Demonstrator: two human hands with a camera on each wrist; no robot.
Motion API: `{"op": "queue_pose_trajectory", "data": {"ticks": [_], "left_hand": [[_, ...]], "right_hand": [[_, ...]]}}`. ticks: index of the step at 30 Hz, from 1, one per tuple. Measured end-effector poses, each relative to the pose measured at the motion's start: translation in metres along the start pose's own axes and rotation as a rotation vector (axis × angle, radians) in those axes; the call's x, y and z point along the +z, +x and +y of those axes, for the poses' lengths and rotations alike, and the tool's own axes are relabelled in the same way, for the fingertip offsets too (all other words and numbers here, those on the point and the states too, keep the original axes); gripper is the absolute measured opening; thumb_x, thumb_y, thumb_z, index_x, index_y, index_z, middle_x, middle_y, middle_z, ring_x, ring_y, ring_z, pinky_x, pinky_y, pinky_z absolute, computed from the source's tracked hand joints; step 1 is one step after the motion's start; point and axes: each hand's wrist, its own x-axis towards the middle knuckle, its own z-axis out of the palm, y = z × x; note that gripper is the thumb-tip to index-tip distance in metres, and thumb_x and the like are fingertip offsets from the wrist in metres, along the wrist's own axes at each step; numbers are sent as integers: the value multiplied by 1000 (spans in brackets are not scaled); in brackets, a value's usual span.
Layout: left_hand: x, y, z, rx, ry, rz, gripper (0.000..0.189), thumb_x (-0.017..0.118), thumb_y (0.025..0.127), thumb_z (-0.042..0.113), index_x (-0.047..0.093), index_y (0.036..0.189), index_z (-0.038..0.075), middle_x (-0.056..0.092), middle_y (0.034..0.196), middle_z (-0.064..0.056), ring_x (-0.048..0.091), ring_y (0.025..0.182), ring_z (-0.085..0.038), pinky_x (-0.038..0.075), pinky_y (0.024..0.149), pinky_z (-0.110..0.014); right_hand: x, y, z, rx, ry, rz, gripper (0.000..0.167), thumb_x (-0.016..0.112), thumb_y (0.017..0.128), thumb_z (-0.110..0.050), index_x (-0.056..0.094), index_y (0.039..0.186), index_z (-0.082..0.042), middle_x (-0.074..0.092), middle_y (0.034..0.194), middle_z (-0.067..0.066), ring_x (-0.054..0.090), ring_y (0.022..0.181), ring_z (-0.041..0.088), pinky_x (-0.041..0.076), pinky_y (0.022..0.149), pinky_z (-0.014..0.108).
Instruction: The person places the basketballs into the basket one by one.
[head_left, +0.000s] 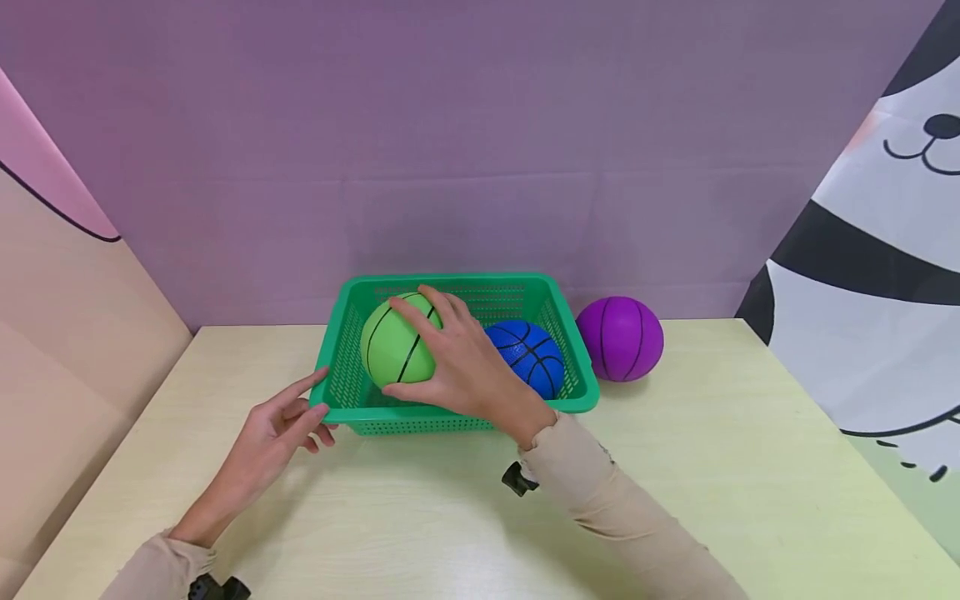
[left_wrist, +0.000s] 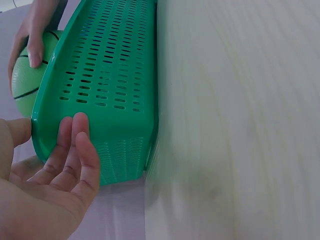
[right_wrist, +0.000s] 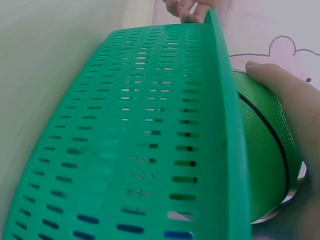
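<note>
My right hand [head_left: 472,362] grips a light green ball [head_left: 392,346] with black lines, its fingers spread over the top and right side and its thumb at the near side. The ball is in the left half of a green perforated plastic basket [head_left: 453,414]. With thumb and fingers my left hand [head_left: 273,437] holds the basket's front left corner; in the left wrist view the thumb is at the rim and several fingers lie against the outer wall. A blue ball [head_left: 534,367] sits in the basket's right half, partly behind my right hand.
A purple ball [head_left: 620,339] stands on the pale wooden table [head_left: 720,467], just right of the basket. Behind them rises a purple backdrop [head_left: 472,167], close to the basket's far side. A panel with a cartoon panda [head_left: 892,242] borders the right.
</note>
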Motion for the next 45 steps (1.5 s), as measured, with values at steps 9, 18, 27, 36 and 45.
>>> {"op": "queue_pose_trajectory", "data": {"ticks": [9, 18, 27, 36, 45], "left_hand": [[0, 0, -1, 5, -8, -1, 49, 52, 104, 7, 38, 151, -1, 72, 85, -3, 70, 72, -24, 59, 64, -32], [1, -1, -1, 4, -12, 0, 49, 52, 104, 7, 39, 151, 1, 72, 85, -6, 70, 72, -23, 59, 64, -32], [1, -2, 0, -4, -12, 3, 49, 52, 104, 8, 39, 151, 2, 71, 85, -11, 70, 72, -22, 59, 64, -32], [0, -2, -1, -2, -11, 4, 50, 52, 104, 8, 39, 151, 3, 71, 85, -9, 70, 72, -22, 59, 64, -33], [1, -1, -2, -5, -13, 6, 50, 53, 104, 8, 39, 151, 1, 71, 84, -7, 70, 72, -22, 59, 64, -32]], "right_hand": [[15, 7, -8, 95, -49, -112, 96, 74, 77, -66, 34, 155, -28, 32, 155, 16, 36, 137, 41, 46, 99, 61], [25, 10, -9, 122, -63, -195, 96, 72, 77, -69, 32, 156, -32, 30, 156, 14, 36, 139, 41, 47, 98, 61], [30, 11, -3, 142, -24, -249, 85, 73, 81, -63, 41, 152, -31, 32, 156, 15, 36, 138, 40, 44, 103, 58], [22, 10, -2, 112, 0, -267, 82, 73, 81, -63, 45, 150, -31, 35, 155, 12, 37, 138, 37, 43, 104, 58], [2, 7, 1, 98, -55, -190, 80, 70, 80, -68, 47, 148, -33, 39, 153, 8, 35, 139, 32, 40, 106, 57]]}}
